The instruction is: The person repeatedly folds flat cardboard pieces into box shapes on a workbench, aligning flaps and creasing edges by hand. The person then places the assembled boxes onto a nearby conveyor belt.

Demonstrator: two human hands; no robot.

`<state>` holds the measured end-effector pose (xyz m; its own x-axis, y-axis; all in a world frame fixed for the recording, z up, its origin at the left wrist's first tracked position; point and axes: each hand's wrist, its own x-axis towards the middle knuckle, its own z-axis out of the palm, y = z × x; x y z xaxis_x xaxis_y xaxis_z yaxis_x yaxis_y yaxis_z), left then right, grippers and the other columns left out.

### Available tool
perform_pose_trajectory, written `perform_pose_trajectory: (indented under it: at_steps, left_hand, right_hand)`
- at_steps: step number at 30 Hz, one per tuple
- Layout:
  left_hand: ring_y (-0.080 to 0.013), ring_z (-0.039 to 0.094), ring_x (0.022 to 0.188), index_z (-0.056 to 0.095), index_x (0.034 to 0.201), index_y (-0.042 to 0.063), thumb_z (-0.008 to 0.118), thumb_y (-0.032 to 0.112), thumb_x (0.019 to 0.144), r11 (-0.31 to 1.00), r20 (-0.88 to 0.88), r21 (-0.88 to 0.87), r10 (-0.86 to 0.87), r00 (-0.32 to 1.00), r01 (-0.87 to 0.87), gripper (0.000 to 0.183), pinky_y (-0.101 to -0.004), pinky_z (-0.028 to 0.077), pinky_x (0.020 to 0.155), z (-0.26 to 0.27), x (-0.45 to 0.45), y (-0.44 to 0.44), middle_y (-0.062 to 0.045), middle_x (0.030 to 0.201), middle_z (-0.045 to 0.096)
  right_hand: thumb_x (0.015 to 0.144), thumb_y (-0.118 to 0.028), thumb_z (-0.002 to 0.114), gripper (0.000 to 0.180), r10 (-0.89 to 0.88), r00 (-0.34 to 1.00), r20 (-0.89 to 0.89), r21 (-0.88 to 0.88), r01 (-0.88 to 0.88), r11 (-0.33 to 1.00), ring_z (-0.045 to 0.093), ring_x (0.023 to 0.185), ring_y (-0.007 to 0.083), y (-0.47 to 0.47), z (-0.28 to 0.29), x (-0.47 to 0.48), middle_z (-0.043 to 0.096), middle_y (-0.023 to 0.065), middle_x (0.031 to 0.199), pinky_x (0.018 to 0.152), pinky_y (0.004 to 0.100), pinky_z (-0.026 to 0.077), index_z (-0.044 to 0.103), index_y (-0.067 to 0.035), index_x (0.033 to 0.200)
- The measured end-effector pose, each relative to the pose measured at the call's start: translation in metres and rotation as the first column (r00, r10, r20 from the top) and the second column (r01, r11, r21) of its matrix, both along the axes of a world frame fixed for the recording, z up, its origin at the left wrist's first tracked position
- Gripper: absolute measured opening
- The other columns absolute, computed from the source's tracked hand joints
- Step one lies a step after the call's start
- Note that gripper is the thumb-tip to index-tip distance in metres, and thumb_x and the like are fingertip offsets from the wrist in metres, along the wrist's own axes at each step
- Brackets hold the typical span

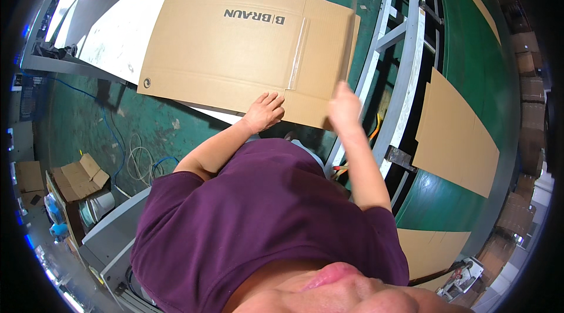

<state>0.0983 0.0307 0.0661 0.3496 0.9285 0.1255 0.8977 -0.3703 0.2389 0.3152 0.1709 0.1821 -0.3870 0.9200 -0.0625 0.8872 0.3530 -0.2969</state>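
Observation:
A flattened corrugated cardboard box (pixel 211 53) lies before me on a white tabletop (pixel 110 48), its right part reaching past the table. Dark printed writing, upside down to me, and a round printed mark show on its upper face. A shiny strip (pixel 298 55) runs across it right of the middle. My left hand (pixel 265 112) rests on the near edge of the box with its fingers spread a little. At the right edge, beside an upturned fold, is my right hand (pixel 345 108), blurred; whether its curled fingers grip the cardboard is unclear.
A metal frame (pixel 407 57) runs along my right, beside a green conveyor belt (pixel 467 31) carrying flat cardboard sheets (pixel 458 136). Blue cable (pixel 105 123) and a coiled hose (pixel 140 158) lie on the green floor at left. An open carton (pixel 81 176) stands near them.

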Motion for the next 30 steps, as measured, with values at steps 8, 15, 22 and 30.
perform_pose_trajectory:
  at_steps: [8, 15, 22, 30]
  left_hand:
    - [-0.0258, 0.045, 0.125, 0.052, 0.118, 0.008, 0.069, 0.039, 0.073, 1.000, 0.038, 0.002, 0.013, 0.999, -0.013, 0.057, -0.0437, 0.034, 0.104, -0.009, -0.006, 0.008, -0.010, 0.126, 0.053]
    - [-0.0276, 0.046, 0.119, 0.050, 0.125, 0.008, 0.070, 0.037, 0.070, 0.998, 0.142, -0.051, -0.023, 0.990, 0.030, 0.066, -0.0437, 0.033, 0.101, 0.010, -0.010, 0.014, -0.010, 0.123, 0.052]
    - [-0.0287, 0.041, 0.125, 0.047, 0.132, 0.009, 0.068, 0.049, 0.071, 0.990, 0.099, -0.107, -0.077, 0.992, 0.087, 0.075, -0.0482, 0.027, 0.106, 0.000, -0.030, 0.021, -0.012, 0.131, 0.047]
    - [-0.0335, 0.031, 0.136, 0.047, 0.132, 0.005, 0.055, 0.053, 0.086, 0.276, -0.150, 0.047, 0.952, 0.266, -0.960, 0.067, -0.0555, 0.026, 0.107, -0.053, -0.321, 0.007, -0.019, 0.146, 0.035]
  right_hand:
    - [0.082, -0.010, 0.056, 0.034, 0.228, 0.928, 0.294, -0.145, -0.193, 0.970, 0.070, 0.077, 0.0263, -0.015, -0.120, -0.117, 0.068, 0.0234, 0.094, 0.067, 0.0367, 0.058, 0.057, 0.014, 0.106]
    - [0.085, -0.018, 0.054, 0.030, 0.107, 0.986, 0.129, -0.206, -0.078, 0.975, 0.064, 0.090, 0.0361, -0.015, -0.104, -0.085, 0.063, 0.0198, 0.100, 0.077, 0.0471, 0.051, 0.058, -0.005, 0.112]
    - [0.066, -0.041, 0.080, 0.062, -0.286, 0.957, -0.055, 0.012, 0.287, 0.958, 0.029, 0.134, 0.0378, 0.005, -0.111, -0.060, 0.038, 0.0215, 0.142, 0.110, 0.0505, 0.024, 0.063, -0.019, 0.121]
    - [0.055, -0.042, 0.087, 0.079, -0.467, 0.870, -0.155, -0.028, 0.469, 0.883, 0.032, 0.133, 0.0388, 0.069, -0.121, -0.043, 0.033, 0.0269, 0.144, 0.110, 0.0462, 0.027, 0.062, -0.011, 0.123]
